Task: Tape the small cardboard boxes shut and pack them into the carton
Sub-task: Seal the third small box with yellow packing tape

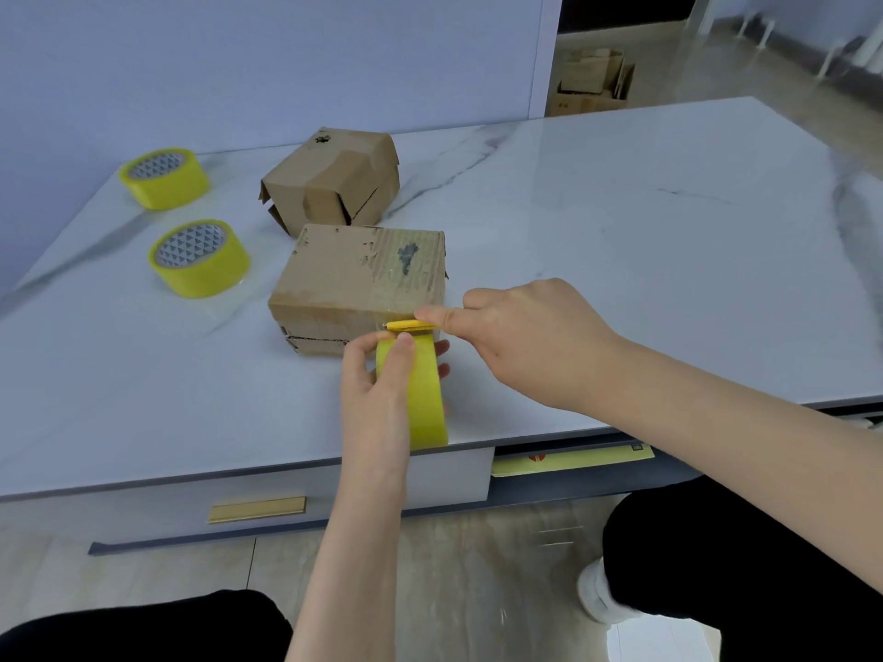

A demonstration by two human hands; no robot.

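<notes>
While gripping tape roll (425, 398) in left hand (377, 379), cutter (407, 325) in right hand (516, 336), apparently cuts it free at near box (353, 279); next, smooth end down.

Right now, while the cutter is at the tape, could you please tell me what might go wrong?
1. The right hand pinches the yellow cutter very close to the left hand, which grips the tape roll; a slip could nick a fingertip.
2. Neither hand holds down the near box, so tugging the roll may drag it or tilt it, and the tape could wrinkle.
</notes>
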